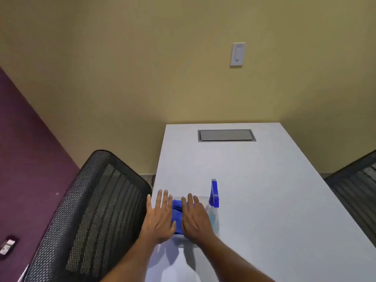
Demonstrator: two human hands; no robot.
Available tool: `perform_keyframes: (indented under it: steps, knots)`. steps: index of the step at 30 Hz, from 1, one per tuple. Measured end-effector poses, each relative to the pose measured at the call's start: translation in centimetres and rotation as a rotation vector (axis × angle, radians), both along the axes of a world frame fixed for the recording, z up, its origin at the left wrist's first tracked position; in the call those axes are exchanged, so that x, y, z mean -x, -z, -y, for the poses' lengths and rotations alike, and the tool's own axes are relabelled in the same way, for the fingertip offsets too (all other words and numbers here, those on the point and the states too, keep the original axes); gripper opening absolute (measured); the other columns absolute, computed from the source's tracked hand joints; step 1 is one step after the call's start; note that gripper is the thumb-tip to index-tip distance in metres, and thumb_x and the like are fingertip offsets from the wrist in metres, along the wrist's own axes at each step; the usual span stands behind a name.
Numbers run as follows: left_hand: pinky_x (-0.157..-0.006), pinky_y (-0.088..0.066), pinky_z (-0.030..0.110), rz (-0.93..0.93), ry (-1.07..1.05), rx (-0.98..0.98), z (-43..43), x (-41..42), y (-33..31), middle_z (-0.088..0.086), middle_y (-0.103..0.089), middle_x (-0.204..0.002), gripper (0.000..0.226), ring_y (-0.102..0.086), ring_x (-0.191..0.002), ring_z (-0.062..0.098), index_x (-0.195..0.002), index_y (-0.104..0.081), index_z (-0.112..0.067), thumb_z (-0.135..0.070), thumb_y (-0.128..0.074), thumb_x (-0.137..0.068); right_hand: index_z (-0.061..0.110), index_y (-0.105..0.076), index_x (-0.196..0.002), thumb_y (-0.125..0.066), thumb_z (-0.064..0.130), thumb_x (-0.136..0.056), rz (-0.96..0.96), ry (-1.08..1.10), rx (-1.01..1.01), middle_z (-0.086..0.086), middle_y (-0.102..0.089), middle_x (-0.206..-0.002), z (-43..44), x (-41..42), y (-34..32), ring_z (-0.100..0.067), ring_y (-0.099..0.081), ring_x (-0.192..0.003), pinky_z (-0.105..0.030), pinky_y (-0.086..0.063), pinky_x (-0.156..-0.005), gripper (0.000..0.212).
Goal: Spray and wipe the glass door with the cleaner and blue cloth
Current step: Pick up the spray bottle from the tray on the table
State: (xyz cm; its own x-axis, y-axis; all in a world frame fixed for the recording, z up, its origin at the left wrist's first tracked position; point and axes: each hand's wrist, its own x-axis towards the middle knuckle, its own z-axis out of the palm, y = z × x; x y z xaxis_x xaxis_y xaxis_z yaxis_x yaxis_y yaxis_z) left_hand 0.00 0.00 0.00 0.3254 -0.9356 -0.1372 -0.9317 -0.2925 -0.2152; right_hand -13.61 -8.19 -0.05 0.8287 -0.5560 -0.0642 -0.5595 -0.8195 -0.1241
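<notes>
A blue cloth (pixel 177 216) lies bunched inside a clear container (pixel 201 199) on the near left part of the grey table (pixel 254 180). A clear spray bottle (pixel 214 202) with a blue trigger head stands just right of the container. My left hand (pixel 159 216) hovers flat over the left side of the cloth, fingers spread. On the cloth's right side my right hand (pixel 195 217) is also flat with fingers apart. Neither hand grips anything. No glass door is in view.
A black mesh office chair (pixel 91 210) stands close to the table's left edge. Another dark chair (pixel 358 186) sits at the right. A grey cable hatch (pixel 226 135) is set into the table's far end. A wall switch (pixel 238 54) is on the beige wall.
</notes>
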Motion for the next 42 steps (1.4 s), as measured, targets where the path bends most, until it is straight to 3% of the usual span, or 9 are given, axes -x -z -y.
perform_keyframes:
  steps: [4,8,11,17,21,25,28,36,42]
  knots:
    - [-0.110,-0.017,0.073,-0.066,-0.036,-0.033,1.0,0.0,1.6,0.024,-0.028,-0.155,0.081,-0.022,-0.145,0.042,-0.147,-0.032,-0.003,-0.052,-0.038,-0.084,-0.005,-0.009,-0.148,-0.021,0.026,-0.104,-0.020,0.041,-0.061,-0.030,-0.009,-0.156,0.6,0.1,2.7,-0.047,-0.009,-0.143,-0.054,-0.014,-0.117,0.056]
    - [-0.109,0.007,0.070,-0.046,-0.043,-0.113,1.9,-0.1,3.4,0.021,-0.006,-0.162,0.080,-0.006,-0.149,0.038,-0.153,-0.006,-0.004,-0.052,-0.020,-0.091,-0.005,-0.001,-0.149,-0.020,0.026,-0.105,-0.068,0.021,-0.034,-0.033,-0.003,-0.156,0.6,0.0,4.8,-0.052,-0.002,-0.142,-0.056,-0.011,-0.117,0.058]
    - [-0.110,-0.006,0.072,-0.057,-0.058,-0.149,2.1,-0.3,3.8,0.022,-0.020,-0.159,0.078,-0.019,-0.147,0.039,-0.151,-0.019,-0.002,-0.050,-0.019,-0.090,-0.004,0.001,-0.149,-0.026,0.030,-0.104,-0.126,0.073,-0.087,-0.033,-0.003,-0.156,0.8,-0.8,5.5,-0.050,-0.003,-0.143,-0.054,-0.010,-0.119,0.063]
    - [-0.091,-0.044,0.071,-0.170,-0.005,-0.054,2.5,-0.4,5.2,0.023,-0.057,-0.136,0.075,-0.055,-0.124,0.040,-0.130,-0.057,0.002,-0.052,-0.030,-0.086,0.007,-0.049,-0.134,-0.046,0.031,-0.097,0.191,0.197,-0.137,-0.012,-0.058,-0.131,0.5,-1.2,4.9,-0.025,-0.056,-0.115,-0.032,-0.048,-0.093,0.044]
    - [-0.107,-0.031,0.068,-0.283,-0.064,-0.023,1.7,0.5,7.3,0.022,-0.032,-0.154,0.093,-0.031,-0.142,0.042,-0.147,-0.032,-0.001,-0.063,0.009,-0.090,0.012,-0.055,-0.118,-0.057,0.037,-0.090,0.504,0.421,-0.394,-0.003,-0.057,-0.113,-1.3,0.6,4.9,-0.017,-0.055,-0.101,-0.024,-0.044,-0.087,0.037]
    - [-0.118,0.002,0.056,-0.339,-0.099,-0.064,1.5,0.5,9.2,0.019,0.012,-0.162,0.108,0.011,-0.149,0.037,-0.152,0.011,-0.009,-0.077,0.027,-0.069,0.004,-0.060,-0.103,-0.087,0.028,-0.066,0.667,0.593,-0.203,-0.012,-0.064,-0.097,-2.3,2.4,5.6,-0.028,-0.064,-0.086,-0.037,-0.058,-0.071,0.052]
    - [-0.118,0.004,0.055,-0.315,-0.084,-0.075,1.6,0.3,9.2,0.019,0.014,-0.162,0.109,0.015,-0.149,0.037,-0.152,0.013,-0.009,-0.078,0.025,-0.069,0.006,-0.049,-0.108,-0.091,0.028,-0.060,0.720,0.750,-0.125,-0.017,-0.060,-0.098,-1.5,2.8,5.3,-0.033,-0.063,-0.084,-0.042,-0.060,-0.065,0.068]
    - [-0.118,0.002,0.057,-0.330,-0.058,-0.064,1.3,0.5,8.7,0.020,0.014,-0.161,0.109,0.014,-0.148,0.039,-0.152,0.009,-0.007,-0.079,0.022,-0.071,0.005,-0.033,-0.133,-0.084,0.025,-0.070,0.980,0.952,-0.331,-0.015,-0.043,-0.130,3.0,2.6,3.8,-0.031,-0.050,-0.116,-0.045,-0.051,-0.095,0.083]
    - [-0.119,0.002,0.056,-0.312,-0.057,-0.074,1.2,0.8,8.3,0.019,0.017,-0.161,0.110,0.015,-0.148,0.037,-0.152,0.013,-0.008,-0.078,0.024,-0.068,0.014,-0.039,-0.137,-0.075,0.034,-0.078,0.888,0.890,-0.437,0.000,-0.059,-0.118,5.2,3.1,3.0,-0.019,-0.058,-0.104,-0.039,-0.052,-0.089,0.072]
